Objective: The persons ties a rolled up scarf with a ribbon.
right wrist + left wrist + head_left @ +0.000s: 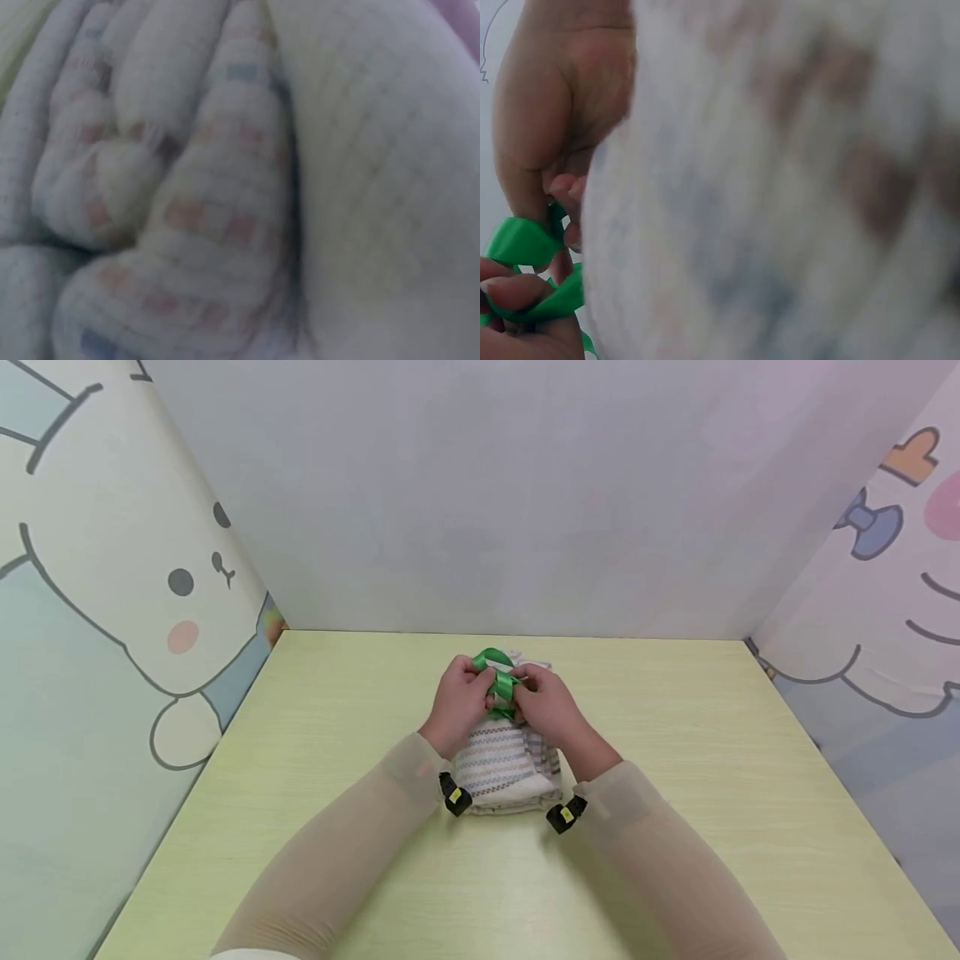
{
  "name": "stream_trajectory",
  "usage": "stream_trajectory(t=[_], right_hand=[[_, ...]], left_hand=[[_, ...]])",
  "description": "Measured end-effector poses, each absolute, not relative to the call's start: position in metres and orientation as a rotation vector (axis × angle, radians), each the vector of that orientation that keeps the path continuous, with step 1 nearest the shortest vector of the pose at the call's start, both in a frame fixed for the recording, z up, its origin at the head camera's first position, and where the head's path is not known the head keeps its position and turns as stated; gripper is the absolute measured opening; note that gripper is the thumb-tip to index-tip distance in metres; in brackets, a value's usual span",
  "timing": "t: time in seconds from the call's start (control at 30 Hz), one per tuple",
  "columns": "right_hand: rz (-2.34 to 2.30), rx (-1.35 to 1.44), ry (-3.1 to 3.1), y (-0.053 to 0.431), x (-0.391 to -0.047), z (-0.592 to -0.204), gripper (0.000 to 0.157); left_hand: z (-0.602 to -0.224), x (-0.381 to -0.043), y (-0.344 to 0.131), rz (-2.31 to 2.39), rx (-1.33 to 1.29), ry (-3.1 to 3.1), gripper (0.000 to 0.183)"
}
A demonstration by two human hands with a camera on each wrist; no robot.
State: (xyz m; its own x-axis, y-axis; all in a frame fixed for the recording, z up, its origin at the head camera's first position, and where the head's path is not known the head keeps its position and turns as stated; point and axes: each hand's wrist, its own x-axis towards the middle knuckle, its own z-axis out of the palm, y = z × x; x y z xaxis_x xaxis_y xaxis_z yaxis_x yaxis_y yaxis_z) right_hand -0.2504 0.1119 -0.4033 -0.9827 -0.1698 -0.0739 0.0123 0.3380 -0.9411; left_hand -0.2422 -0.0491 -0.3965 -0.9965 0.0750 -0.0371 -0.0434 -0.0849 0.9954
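Note:
A folded white cloth [498, 768] with rows of small coloured patterns lies on the table, its folds filling most of both wrist views. Around its far part runs a shiny green ribbon [506, 686], looped and crossing on top. The left hand [459, 706] pinches the ribbon between thumb and fingers from the left side. From the right, the right hand [551, 706] pinches another part of it, its fingertips close to the left ones. In the left wrist view, the green ribbon [525, 241] bends around the fingertips of both hands. The right wrist view shows only cloth folds [217, 217].
The pale wooden table [712, 735] extends on both sides of the cloth. A plain grey wall [487, 510] stands behind it, and side walls with cartoon animals flank it. Small black wrist cameras [455, 795] hang near the cloth's front edge.

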Motion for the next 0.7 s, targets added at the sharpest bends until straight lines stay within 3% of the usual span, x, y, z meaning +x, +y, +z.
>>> stream_trajectory(t=[0.37,0.6,0.7], right_hand=[[-2.096,-0.006,1.997,0.111,-0.252,-0.403,0.027],[-2.453,0.108,1.435,0.117,-0.252,-0.403,0.045],[-2.547,0.17,1.329,0.119,-0.251,-0.403,0.044]], left_hand=[[-0.402,-0.242,-0.05,2.279,0.058,2.046,0.013],[-0.407,-0.244,-0.054,2.265,0.031,2.066,0.016],[-0.408,-0.245,-0.054,2.276,0.02,2.034,0.018]])
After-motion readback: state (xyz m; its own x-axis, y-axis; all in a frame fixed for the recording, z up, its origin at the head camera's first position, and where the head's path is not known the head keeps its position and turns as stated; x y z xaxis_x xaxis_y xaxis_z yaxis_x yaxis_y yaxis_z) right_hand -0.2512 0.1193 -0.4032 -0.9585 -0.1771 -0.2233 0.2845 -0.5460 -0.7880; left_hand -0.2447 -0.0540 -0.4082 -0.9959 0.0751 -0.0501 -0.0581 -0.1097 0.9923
